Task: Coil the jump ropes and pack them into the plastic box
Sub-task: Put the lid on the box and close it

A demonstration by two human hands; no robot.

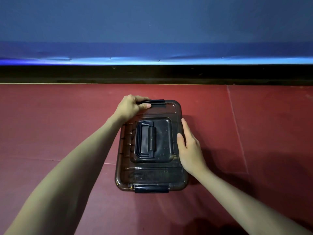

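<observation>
Gripping: left hand (131, 106) curled round far latch (156, 103) of plastic box (150, 173).
Steadying: right hand (188, 146), fingers straight, pressing lid's right edge.
Resting: box central on red mat (50, 124).
Progress: lid on, near latch (151, 188) apparently down; ropes unseen, probably inside.

Dark translucent plastic box (150, 173), lid on, handle folded flat, on red floor mat (50, 124)

I am not finding any text, label, brand or number that I can read anywhere here. Faint raised marks are showing on the near part of the lid (150, 174) of the plastic box (183, 182), but they are staying too blurred to read.
</observation>
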